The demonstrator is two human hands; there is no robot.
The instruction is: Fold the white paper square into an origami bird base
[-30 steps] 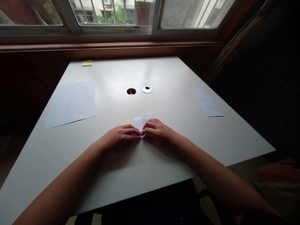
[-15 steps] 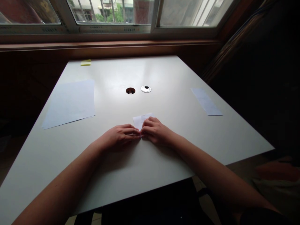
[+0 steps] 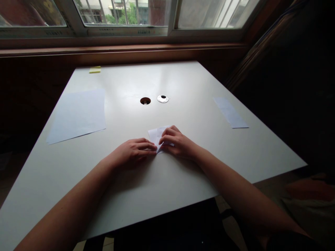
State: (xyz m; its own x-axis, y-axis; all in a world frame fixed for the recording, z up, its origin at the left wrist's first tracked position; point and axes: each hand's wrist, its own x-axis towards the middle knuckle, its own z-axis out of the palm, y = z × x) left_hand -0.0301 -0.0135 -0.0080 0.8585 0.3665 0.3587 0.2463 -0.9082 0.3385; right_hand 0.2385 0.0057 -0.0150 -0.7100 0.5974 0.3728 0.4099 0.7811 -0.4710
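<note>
head view: on the white table, a small folded white paper is pinched by the right hand, fingers bent. it is touched by the left hand, fingers together, grip unclear.

Inspected: left hand and right hand bare, left forearm bare to the frame's lower left edge, right forearm bare up to a black sleeve at lower right, fabric detail lost in shadow.
</note>
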